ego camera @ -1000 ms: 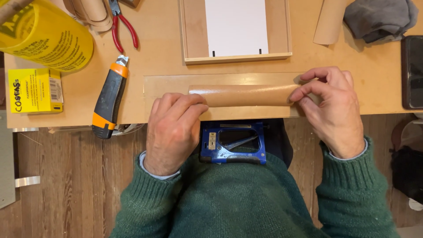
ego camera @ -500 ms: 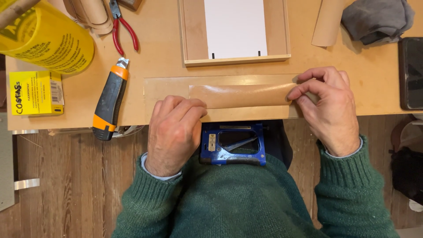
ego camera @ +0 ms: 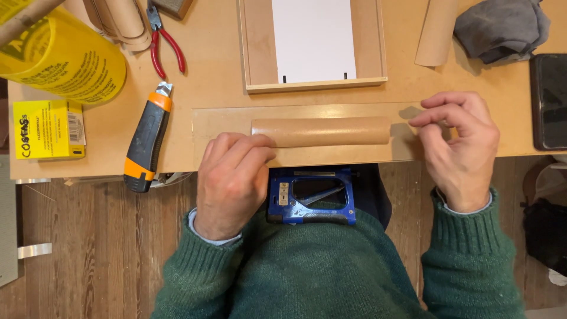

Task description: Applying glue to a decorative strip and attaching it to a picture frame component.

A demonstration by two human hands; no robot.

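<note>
While left hand (ego camera: 231,180) on paper roll (ego camera: 322,132): utility knife (ego camera: 146,140) leftward; wooden tray (ego camera: 313,44) beyond.

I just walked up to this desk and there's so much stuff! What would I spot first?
Probably the two hands at the desk's near edge: the left hand presses the left end of a brown paper roll lying on a flat board, while the right hand hovers just off its right end. Next, the bright yellow tape roll at top left and the blue staple gun on the person's lap.
</note>
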